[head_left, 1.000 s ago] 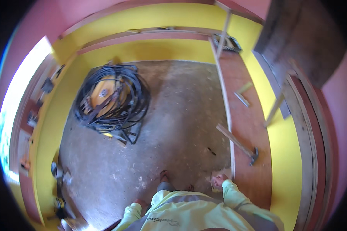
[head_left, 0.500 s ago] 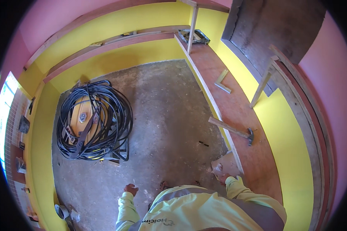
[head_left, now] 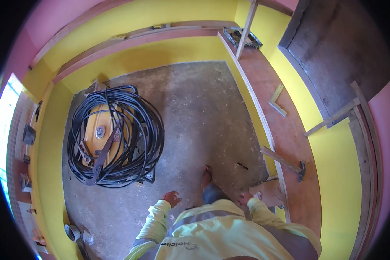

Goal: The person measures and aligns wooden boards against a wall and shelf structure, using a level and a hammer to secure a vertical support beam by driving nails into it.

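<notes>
My left hand (head_left: 172,198) hangs over the concrete floor, its fingers loosely apart with nothing visible in them. My right hand (head_left: 245,199) is low beside a brownish sheet or bag (head_left: 271,193) that leans by the shelf's front edge. A small pale patch shows beside that hand, and its fingers are too small and dark to read. Ahead to the left stands a yellow machine (head_left: 100,132) with a thick coil of black cable (head_left: 149,138) heaped round and over it. A dark strap-like bar crosses its top.
Along the right runs a reddish wooden shelf (head_left: 290,143) bearing a hammer (head_left: 286,161), a wooden angle piece (head_left: 276,102) and a dirty tray (head_left: 242,38) at its far end. Wooden posts rise from it. A small dark piece (head_left: 242,165) lies on the floor. A window (head_left: 8,130) is at left.
My body has moved forward, and one leg and foot now show ahead of me. The left hand has come forward and right. The right hand now sits left of the brownish sheet.
</notes>
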A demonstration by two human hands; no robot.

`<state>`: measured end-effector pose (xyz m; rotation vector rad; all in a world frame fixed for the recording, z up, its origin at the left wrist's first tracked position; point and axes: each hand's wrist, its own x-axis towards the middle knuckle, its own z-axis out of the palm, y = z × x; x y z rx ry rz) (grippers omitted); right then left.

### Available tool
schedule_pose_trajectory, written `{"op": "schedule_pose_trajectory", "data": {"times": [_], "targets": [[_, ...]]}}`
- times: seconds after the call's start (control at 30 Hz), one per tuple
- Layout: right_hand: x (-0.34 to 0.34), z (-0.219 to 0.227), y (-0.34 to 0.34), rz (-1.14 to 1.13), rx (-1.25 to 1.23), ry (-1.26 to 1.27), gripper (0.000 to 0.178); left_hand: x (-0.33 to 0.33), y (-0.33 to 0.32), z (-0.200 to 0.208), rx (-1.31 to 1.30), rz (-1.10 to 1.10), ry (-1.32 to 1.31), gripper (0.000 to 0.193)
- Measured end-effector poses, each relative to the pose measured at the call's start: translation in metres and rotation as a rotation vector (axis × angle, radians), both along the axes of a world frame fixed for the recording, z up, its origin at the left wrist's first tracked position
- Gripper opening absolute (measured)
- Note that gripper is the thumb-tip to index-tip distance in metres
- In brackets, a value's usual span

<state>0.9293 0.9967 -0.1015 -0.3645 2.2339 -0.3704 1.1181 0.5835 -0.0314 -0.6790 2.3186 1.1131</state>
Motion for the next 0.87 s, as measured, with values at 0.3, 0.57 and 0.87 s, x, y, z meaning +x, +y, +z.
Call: {"op": "schedule_pose_trajectory", "data": {"times": [0.3, 0.57, 0.87], "targets": [[-0.19, 0.087, -0.212, 0.072, -0.429, 0.002, 0.029, -0.051, -0.085, 0.01, -0.064, 0.087, -0.115, 0.046], [-0.334, 0.129, -0.353, 0.26, -0.621, 0.113, 0.028, -0.191, -0.141, 0.06, -0.155, 0.176, -0.026, 0.042], [-0.501, 0.152, -0.517, 0.406, -0.463, 0.062, 0.03, -0.35, -0.255, 0.039, 0.042, 0.275, -0.022, 0.044]]}}
